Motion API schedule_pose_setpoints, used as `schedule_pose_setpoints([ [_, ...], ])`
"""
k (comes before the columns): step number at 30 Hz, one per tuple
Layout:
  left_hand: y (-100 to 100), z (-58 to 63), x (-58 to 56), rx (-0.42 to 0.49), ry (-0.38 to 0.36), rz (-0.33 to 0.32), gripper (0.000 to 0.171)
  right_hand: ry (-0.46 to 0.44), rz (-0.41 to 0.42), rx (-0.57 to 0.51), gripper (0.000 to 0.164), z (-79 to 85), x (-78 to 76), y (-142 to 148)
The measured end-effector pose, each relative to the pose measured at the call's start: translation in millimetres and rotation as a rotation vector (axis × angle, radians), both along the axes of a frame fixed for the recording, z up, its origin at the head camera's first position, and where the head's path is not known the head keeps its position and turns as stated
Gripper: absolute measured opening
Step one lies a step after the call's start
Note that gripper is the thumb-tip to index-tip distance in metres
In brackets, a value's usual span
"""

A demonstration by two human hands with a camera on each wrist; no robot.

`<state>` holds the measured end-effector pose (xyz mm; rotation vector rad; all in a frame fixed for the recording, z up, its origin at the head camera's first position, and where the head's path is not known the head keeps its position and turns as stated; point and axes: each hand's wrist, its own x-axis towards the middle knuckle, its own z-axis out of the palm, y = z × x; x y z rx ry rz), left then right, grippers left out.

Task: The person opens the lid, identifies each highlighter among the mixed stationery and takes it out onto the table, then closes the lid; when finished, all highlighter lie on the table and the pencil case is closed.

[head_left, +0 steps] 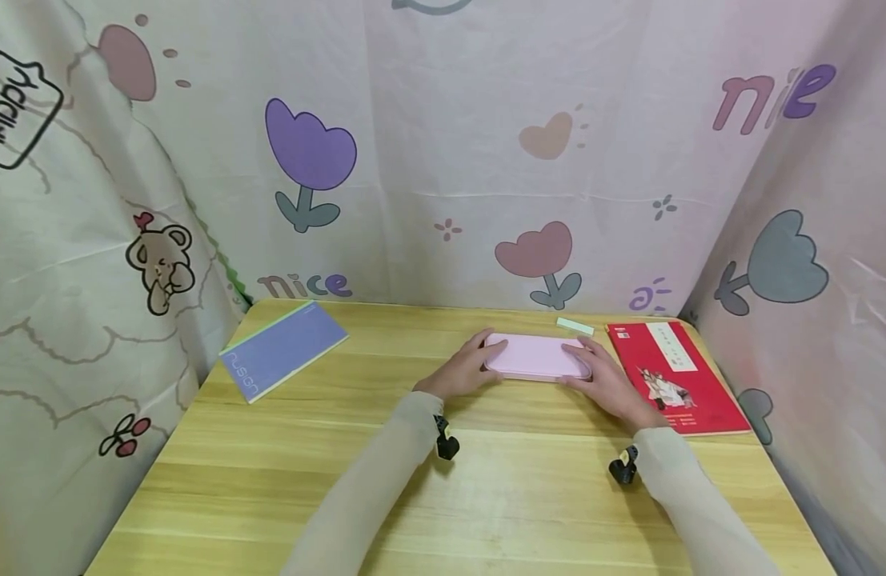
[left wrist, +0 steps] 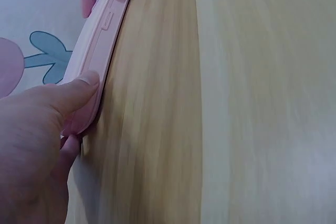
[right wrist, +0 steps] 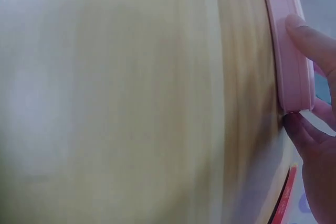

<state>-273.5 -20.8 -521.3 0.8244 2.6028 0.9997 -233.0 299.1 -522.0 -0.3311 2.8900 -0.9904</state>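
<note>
A pink pencil case (head_left: 536, 357) with rounded corners lies flat, lid up, toward the back of the wooden table. My left hand (head_left: 463, 372) grips its left end. Around the right end curls my right hand (head_left: 607, 382), thumb on top. In the left wrist view, the left thumb presses the side of the case (left wrist: 86, 103), below a small latch. The right wrist view has the right thumb on the edge of the case (right wrist: 294, 72), with other fingers under its end corner.
A blue-purple booklet (head_left: 284, 352) lies at the back left of the table (head_left: 515, 496). To the right is a red book (head_left: 651, 344) with a white label. A small pale green strip (head_left: 575, 326) sits just behind the case. Patterned cloth (head_left: 428, 120) hangs around the table.
</note>
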Motion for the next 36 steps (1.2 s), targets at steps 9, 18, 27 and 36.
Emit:
schedule_pose_setpoints([
  [9, -35, -4.3, 4.6, 0.005, 0.052, -0.030, 0.072, 0.015, 0.038, -0.017, 0.076, -1.4, -0.3, -25],
  [18, -71, -7.0, 11.0, -0.025, 0.061, 0.002, 0.072, 0.014, 0.083, -0.013, 0.074, -0.5, 1.1, -54],
  [27, -112, -3.9, 23.6, -0.060, 0.074, 0.028, 0.071, 0.019, 0.138, -0.039, 0.073, 2.7, 3.4, -89],
  [36, -146, -3.5, 34.3, -0.076, 0.092, 0.052, 0.070, 0.040, 0.193, -0.046, 0.073, 1.4, 6.0, -119],
])
